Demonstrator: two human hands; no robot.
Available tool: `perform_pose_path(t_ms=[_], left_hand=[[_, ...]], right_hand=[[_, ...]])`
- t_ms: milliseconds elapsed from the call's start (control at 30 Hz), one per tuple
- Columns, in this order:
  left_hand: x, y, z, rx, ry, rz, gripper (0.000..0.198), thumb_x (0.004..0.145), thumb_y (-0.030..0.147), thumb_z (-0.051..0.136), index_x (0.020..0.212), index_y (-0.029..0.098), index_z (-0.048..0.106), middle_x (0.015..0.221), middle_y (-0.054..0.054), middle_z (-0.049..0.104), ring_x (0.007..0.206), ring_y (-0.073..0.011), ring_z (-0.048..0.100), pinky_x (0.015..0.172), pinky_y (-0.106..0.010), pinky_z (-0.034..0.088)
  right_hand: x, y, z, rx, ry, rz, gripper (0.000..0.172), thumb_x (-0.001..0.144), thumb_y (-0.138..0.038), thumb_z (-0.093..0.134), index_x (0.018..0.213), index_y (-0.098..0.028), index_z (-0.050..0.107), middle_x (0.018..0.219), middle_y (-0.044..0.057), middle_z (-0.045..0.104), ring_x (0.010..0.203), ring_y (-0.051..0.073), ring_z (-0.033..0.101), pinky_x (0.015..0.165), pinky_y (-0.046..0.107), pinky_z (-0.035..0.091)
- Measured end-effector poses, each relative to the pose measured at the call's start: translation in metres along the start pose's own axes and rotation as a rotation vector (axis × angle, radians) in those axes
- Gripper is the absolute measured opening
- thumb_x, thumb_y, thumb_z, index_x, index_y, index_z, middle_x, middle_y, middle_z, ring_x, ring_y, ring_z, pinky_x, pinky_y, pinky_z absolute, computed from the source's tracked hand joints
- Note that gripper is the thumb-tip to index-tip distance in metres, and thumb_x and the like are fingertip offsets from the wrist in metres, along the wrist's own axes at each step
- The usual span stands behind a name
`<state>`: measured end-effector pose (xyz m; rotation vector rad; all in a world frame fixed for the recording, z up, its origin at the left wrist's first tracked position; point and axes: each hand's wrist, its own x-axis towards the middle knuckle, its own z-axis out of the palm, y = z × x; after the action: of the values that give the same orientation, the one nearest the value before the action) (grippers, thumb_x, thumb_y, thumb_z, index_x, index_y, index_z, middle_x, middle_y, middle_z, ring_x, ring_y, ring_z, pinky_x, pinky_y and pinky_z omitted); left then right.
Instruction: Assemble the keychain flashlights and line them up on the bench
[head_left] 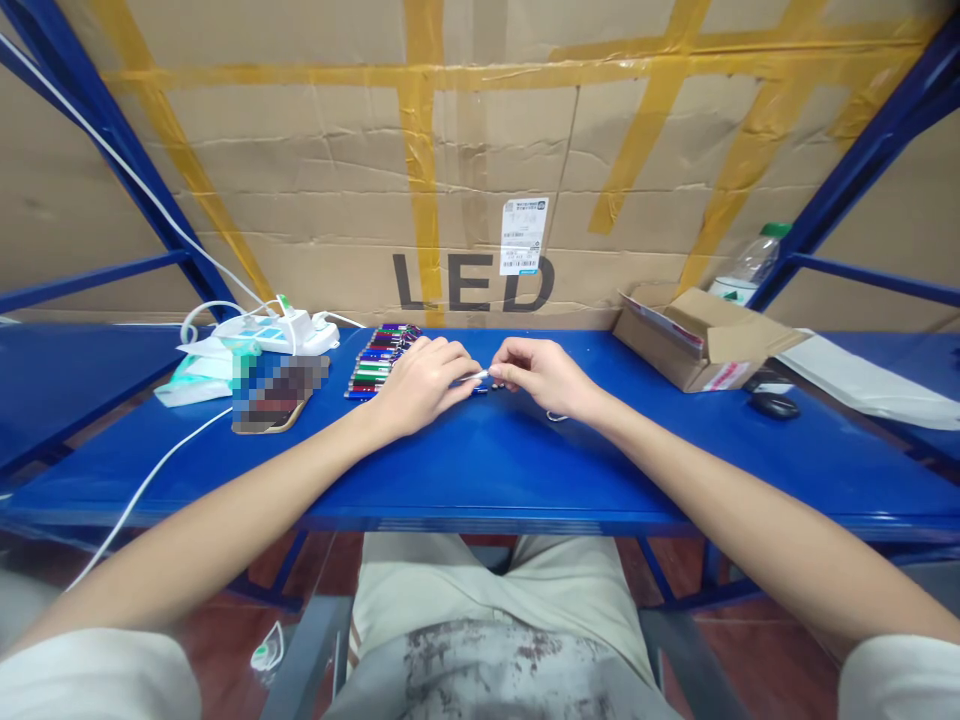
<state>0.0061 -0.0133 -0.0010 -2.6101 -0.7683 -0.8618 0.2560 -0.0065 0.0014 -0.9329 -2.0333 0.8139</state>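
Note:
My left hand [421,382] rests on the blue table [480,470], its fingers curled round a small blue object with a silver tip [474,378]. My right hand [536,372] meets it from the right, thumb and fingers pinched on the other end of the same small piece. Just left of my left hand lies a row of several small coloured cylinders [379,360], green, red, blue and purple, side by side. A thin white loop [555,416] lies on the table under my right wrist.
A white power strip [281,330] with cables, a teal-and-white pack [199,375] and a phone [274,400] sit at the left. An open cardboard box [697,345], a black mouse [775,404], a plastic bottle [746,268] and white sheets [862,380] are at the right. A cardboard wall stands behind.

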Motion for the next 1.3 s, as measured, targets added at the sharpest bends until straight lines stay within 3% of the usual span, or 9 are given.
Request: perform_pose_path(t_ms=[233, 433, 567, 733, 1000, 1300], left_hand=[[-0.001, -0.002, 0.002, -0.055, -0.034, -0.022, 0.033, 0.115, 0.043, 0.053, 0.114, 0.02, 0.076, 0.109, -0.009, 0.076, 0.098, -0.0244, 0.065, 0.087, -0.04, 0.043], [-0.002, -0.001, 0.003, 0.028, -0.011, 0.043, 0.033, 0.116, 0.039, 0.049, 0.115, 0.019, 0.075, 0.11, -0.01, 0.077, 0.098, -0.0247, 0.064, 0.084, -0.04, 0.042], [-0.002, 0.0, 0.003, 0.137, 0.031, 0.131, 0.03, 0.117, 0.034, 0.049, 0.112, 0.018, 0.074, 0.107, -0.01, 0.077, 0.094, -0.0242, 0.064, 0.083, -0.041, 0.041], [-0.001, 0.0, 0.002, 0.267, 0.097, 0.223, 0.026, 0.116, 0.028, 0.05, 0.109, 0.017, 0.072, 0.103, -0.01, 0.077, 0.088, -0.0227, 0.063, 0.079, -0.04, 0.04], [0.0, 0.002, 0.0, 0.318, 0.136, 0.267, 0.021, 0.115, 0.023, 0.052, 0.109, 0.018, 0.071, 0.105, -0.009, 0.078, 0.087, -0.0221, 0.063, 0.08, -0.04, 0.041], [0.0, 0.0, 0.0, 0.198, 0.114, 0.156, 0.026, 0.115, 0.031, 0.052, 0.11, 0.019, 0.074, 0.103, -0.009, 0.077, 0.09, -0.023, 0.064, 0.08, -0.04, 0.041]], right_hand=[[-0.003, -0.006, -0.006, -0.326, -0.054, -0.165, 0.019, 0.104, -0.034, 0.06, 0.094, -0.022, 0.072, 0.087, 0.004, 0.076, 0.081, 0.021, 0.066, 0.079, 0.032, 0.045], [-0.003, -0.006, -0.006, -0.367, -0.081, -0.207, 0.022, 0.105, -0.036, 0.058, 0.094, -0.022, 0.071, 0.095, 0.006, 0.077, 0.085, 0.022, 0.066, 0.081, 0.033, 0.044], [-0.003, -0.006, -0.004, -0.184, -0.087, -0.044, 0.027, 0.101, -0.042, 0.065, 0.087, -0.02, 0.069, 0.08, 0.003, 0.075, 0.071, 0.018, 0.063, 0.072, 0.031, 0.045], [-0.001, -0.012, -0.001, 0.148, -0.105, 0.153, 0.039, 0.083, -0.054, 0.086, 0.079, -0.018, 0.069, 0.074, 0.003, 0.073, 0.062, 0.014, 0.06, 0.062, 0.029, 0.049], [0.001, -0.011, -0.003, 0.509, -0.15, 0.408, 0.032, 0.074, -0.039, 0.097, 0.075, -0.016, 0.075, 0.075, 0.004, 0.072, 0.062, 0.01, 0.057, 0.058, 0.024, 0.051], [-0.001, -0.01, 0.0, 0.501, -0.065, 0.388, 0.039, 0.071, -0.041, 0.101, 0.08, -0.017, 0.072, 0.076, 0.0, 0.07, 0.064, 0.01, 0.06, 0.063, 0.024, 0.055]])
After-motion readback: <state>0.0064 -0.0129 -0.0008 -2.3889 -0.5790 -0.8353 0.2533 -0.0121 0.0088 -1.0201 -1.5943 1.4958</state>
